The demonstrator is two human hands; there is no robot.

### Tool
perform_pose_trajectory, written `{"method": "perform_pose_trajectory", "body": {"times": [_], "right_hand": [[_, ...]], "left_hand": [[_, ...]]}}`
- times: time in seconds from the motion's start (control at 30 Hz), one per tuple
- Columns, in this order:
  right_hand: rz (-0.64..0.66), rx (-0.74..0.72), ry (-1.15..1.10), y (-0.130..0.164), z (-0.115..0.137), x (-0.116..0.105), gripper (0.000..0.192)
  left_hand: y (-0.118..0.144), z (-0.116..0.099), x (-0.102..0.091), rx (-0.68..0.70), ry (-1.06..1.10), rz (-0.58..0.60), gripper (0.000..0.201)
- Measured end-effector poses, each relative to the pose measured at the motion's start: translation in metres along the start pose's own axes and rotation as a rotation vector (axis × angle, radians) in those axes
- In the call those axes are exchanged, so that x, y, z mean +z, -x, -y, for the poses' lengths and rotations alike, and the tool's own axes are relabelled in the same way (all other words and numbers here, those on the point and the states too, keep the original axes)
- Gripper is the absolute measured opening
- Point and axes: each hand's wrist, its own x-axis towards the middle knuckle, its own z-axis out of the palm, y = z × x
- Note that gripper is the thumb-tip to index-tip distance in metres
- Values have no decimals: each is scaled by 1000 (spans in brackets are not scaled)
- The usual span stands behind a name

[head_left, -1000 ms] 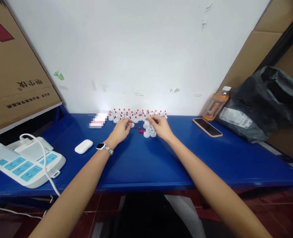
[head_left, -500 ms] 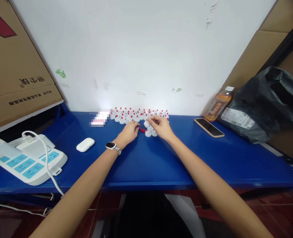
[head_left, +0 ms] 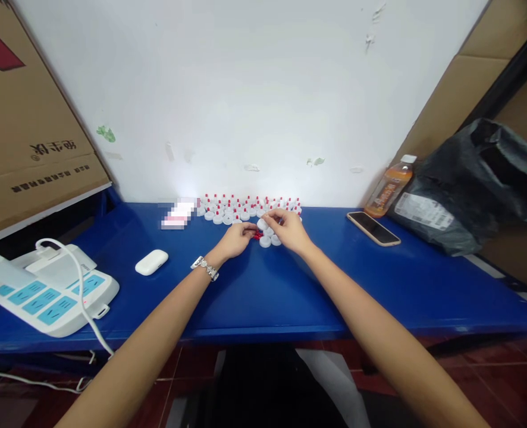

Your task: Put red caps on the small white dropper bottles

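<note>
Several red bits (head_left: 259, 236) lie just left of the white caps (head_left: 265, 242), probably for easy reach; the left hand (head_left: 235, 239) is narrowed beside them, contents unclear; the right hand (head_left: 289, 229) pinches one far cap (head_left: 261, 224).

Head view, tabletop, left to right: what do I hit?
White power strip with blue sockets, white rounded case, left hand, small red pieces, right hand, tan-edged black phone, black plastic bag.
</note>
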Motion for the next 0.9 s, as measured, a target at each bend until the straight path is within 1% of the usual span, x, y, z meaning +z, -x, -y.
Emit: {"method": "perform_pose_trajectory", "body": {"times": [0.13,0.23,0.3,0.4,0.5,0.57,0.67,0.77,0.83,0.9], "right_hand": [[8,10,-1,0,-1,-1,26],[37,22,-5,1,1,-1,24],[83,13,8,1,3,2,22],[211,-55,77,1,8,10,18],[349,-117,218,-1,10,19,18],[381,-133,331,-2,11,21,19],[348,-142,435,-3,10,19,16],[313,-107,377,-3,9,12,14],[248,-81,287,-3,9,8,17],[134,-57,207,-3,8,5,21]], "left_hand": [[1,6,-7,-77,185,-19,26],[4,6,-15,-123,232,-78,22],[6,4,-21,-119,251,-120,17],[8,1,-28,-93,213,-171,12],[10,0,-34,-74,86,-192,13],[11,1,-37,-59,-5,-190,13],[13,1,-41,-55,-108,-167,13],[14,-2,-43,-66,-165,-152,14],[15,-4,-44,-48,-215,-201,14],[15,-5,-44,4,-293,-309,15]]}}
